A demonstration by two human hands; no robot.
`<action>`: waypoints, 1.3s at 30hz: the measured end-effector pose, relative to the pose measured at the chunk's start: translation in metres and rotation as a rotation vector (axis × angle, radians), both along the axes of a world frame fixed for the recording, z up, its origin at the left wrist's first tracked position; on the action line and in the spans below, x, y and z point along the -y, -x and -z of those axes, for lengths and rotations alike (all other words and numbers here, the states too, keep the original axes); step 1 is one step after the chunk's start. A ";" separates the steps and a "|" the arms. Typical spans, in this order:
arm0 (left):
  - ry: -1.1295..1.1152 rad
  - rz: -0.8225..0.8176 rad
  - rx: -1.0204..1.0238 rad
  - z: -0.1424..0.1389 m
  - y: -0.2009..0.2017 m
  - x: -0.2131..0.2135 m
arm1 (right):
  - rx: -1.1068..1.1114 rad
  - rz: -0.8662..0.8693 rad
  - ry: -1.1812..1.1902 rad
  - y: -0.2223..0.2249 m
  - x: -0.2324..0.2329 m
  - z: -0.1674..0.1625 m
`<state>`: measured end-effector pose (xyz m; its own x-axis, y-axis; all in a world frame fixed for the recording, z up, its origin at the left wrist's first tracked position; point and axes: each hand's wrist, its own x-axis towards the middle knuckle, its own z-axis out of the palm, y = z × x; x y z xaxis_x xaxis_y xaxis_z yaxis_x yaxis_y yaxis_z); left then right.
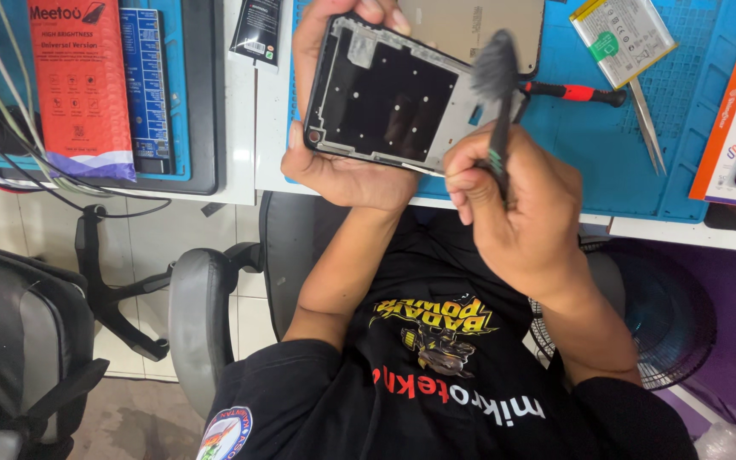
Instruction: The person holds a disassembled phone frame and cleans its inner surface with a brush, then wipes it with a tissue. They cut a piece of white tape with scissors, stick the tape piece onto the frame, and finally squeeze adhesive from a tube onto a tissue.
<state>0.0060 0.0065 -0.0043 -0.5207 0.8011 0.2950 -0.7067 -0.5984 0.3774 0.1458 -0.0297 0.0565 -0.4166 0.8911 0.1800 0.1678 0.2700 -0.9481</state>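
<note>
Left hand [338,166] cups an opened phone frame [389,98] from below and behind, fingers curled over its top edge, thumb along the lower left corner; frame held tilted above the near edge of the blue work mat [606,145], inner side up, dark shielding plate in the middle, silver rim around it. Right hand [517,209] is closed around the handle of a black brush [496,85], bristles blurred, head lying over the frame's right edge. Behind the frame, a tan flat panel [479,25] lies on the mat. To the right of it, a red-and-black screwdriver [572,92] lies level, tip end near the brush. Beyond that, a silver rectangular battery [623,34] with a white label and a green mark, and metal tweezers [647,128] running down from under it. Far right edge: an orange and white box [730,111], flat, partly out of view. Far left: a red padded pouch [78,85] with a pale lower band, resting on a second blue mat [153,85]; a small black packet [257,32] with white label just right of it. Wires [10,162] trail at left. Grey chair [202,315] below the white table [240,170]; fan [666,315] at lower right.
</note>
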 end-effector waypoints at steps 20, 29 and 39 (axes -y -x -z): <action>0.006 0.332 0.172 0.006 0.013 -0.001 | 0.664 0.305 -0.231 -0.101 0.013 -0.026; -0.050 0.326 0.092 0.004 -0.003 0.003 | 0.461 -0.001 -0.287 -0.059 0.055 -0.004; -0.014 0.207 0.144 0.005 0.013 -0.003 | 0.641 0.117 -0.119 -0.030 0.036 -0.063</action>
